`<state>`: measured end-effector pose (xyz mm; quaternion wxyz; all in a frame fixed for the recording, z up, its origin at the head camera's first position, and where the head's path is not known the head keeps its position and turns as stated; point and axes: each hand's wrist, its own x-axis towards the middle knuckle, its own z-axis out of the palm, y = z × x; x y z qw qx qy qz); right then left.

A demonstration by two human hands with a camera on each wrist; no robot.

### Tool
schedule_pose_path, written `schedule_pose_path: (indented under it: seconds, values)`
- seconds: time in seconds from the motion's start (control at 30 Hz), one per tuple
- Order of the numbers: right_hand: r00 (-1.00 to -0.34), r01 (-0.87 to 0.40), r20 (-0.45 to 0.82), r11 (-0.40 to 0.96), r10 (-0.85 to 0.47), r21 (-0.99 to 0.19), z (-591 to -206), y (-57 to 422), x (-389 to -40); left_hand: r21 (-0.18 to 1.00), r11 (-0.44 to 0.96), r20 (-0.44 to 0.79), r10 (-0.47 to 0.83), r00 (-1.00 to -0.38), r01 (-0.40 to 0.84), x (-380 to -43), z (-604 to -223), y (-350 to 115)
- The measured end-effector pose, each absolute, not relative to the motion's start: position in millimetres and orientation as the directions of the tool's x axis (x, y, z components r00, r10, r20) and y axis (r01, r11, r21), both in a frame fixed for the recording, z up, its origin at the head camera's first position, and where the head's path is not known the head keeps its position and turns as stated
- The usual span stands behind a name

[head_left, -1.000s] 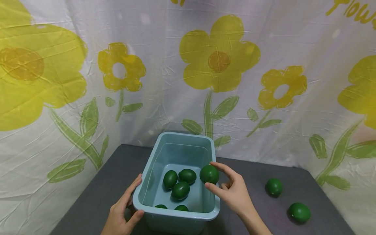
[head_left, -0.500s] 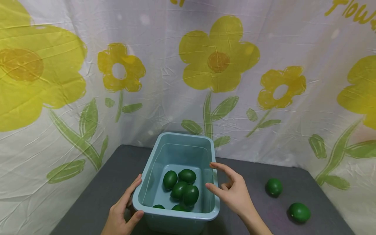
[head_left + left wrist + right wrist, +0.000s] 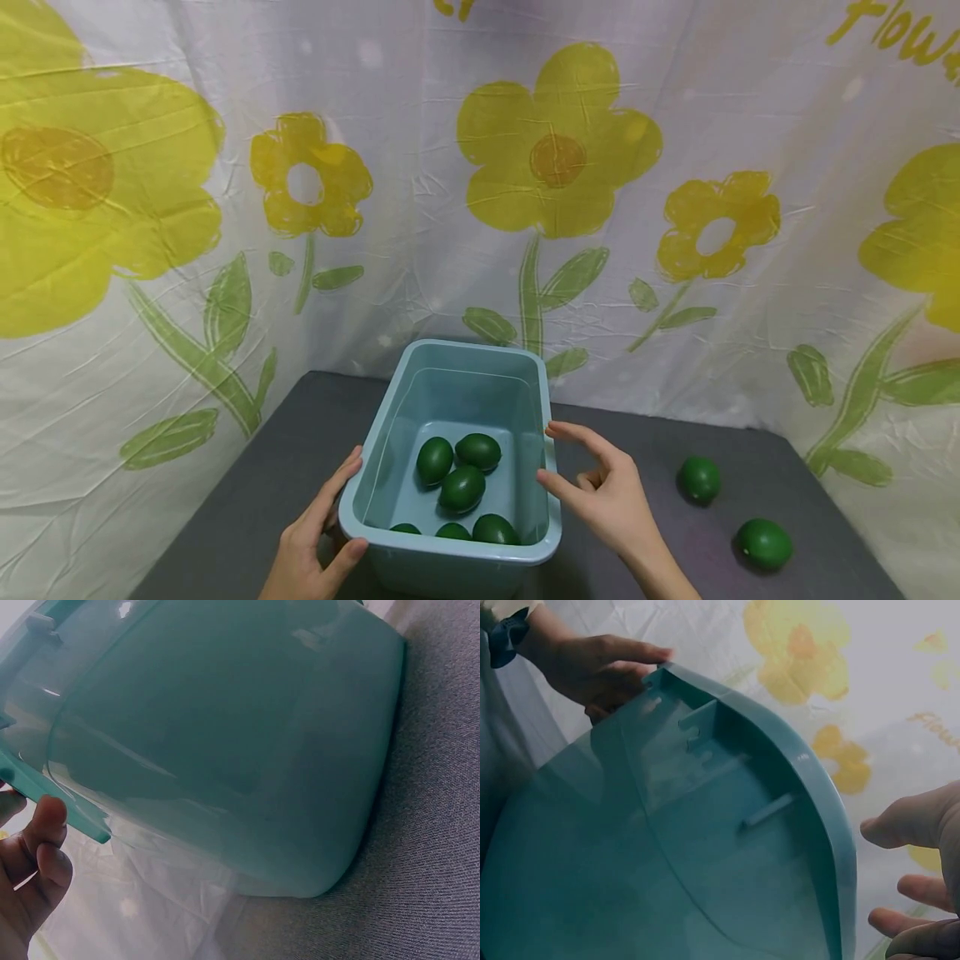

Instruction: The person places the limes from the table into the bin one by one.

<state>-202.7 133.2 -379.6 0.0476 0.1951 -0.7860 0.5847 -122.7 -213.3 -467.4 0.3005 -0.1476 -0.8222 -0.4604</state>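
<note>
A light blue plastic bin (image 3: 450,546) stands in the middle of the head view. Inside it lie several dark green limes (image 3: 462,489); those at the front are partly hidden by the near wall. My left hand (image 3: 311,533) holds the bin at its near left corner, thumb at the front rim and fingers along the left side. In the left wrist view, curled fingers (image 3: 49,855) show at the rim. My right hand (image 3: 603,492) is beside the right rim, thumb and index finger spread apart with nothing between them. The right wrist view shows its fingertips (image 3: 877,829) near the rim.
Two more limes rest on the grey table (image 3: 637,433) to the right: one farther back (image 3: 700,479) and a nearer lime (image 3: 764,544). A white cloth (image 3: 420,208) printed with yellow flowers hangs behind and at the sides.
The lime my right hand was pinching has been let go into the bin and has rolled to the near wall. My right hand has drawn back slightly to the right.
</note>
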Motion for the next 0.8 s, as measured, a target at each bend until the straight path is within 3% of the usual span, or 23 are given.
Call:
schedule_pose_path:
  seconds: [0.4,0.8]
  values:
    - [-0.949,-0.308,0.272,0.296,-0.158,-0.904,-387,156,-201,0.660,0.535,0.637,-0.026,-0.770,0.527,-124,-468,-214]
    - [-0.992,-0.123,0.124,0.420,-0.025,-0.899,-404,189,-202,0.657,0.528,0.646,-0.026,-0.763,0.539,-124,-466,-213]
